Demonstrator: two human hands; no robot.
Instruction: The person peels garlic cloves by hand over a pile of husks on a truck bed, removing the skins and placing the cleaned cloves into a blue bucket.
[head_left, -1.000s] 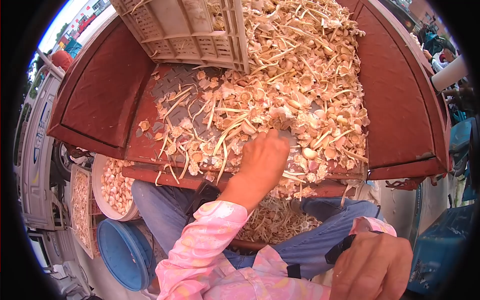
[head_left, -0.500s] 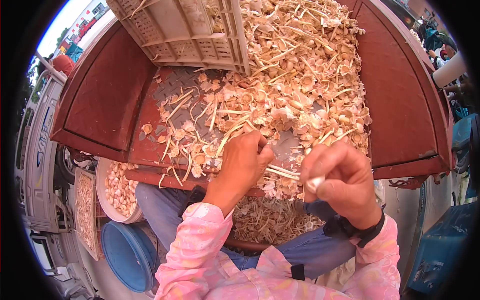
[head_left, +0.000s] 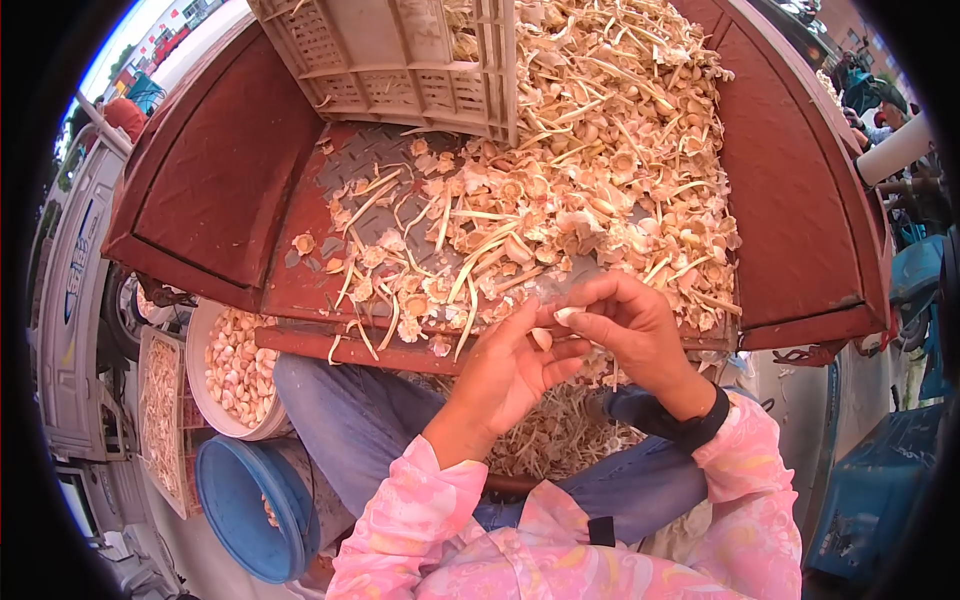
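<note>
My left hand (head_left: 505, 378) is turned partly palm up over the front edge of the red metal bed (head_left: 310, 340), its fingers curled around a garlic clove (head_left: 542, 339). Close against it on the right, my right hand (head_left: 635, 335) pinches a small whitish garlic piece (head_left: 568, 316) between thumb and forefinger. Behind both hands lies a spread of garlic skins, stems and loose cloves (head_left: 620, 130). Several long pale stems (head_left: 480, 250) rest just beyond my left hand.
A plastic crate (head_left: 400, 85) stands tilted at the back left. Down on the left are a white bucket of cloves (head_left: 198, 375), a blue bucket (head_left: 225, 510) and a crate of garlic (head_left: 160, 400). More scraps (head_left: 560, 430) lie between my legs.
My hands have come together from apart. My left hand has let go of the long stems and turned palm up. My right hand has moved left with a whitish piece at its fingertips.
</note>
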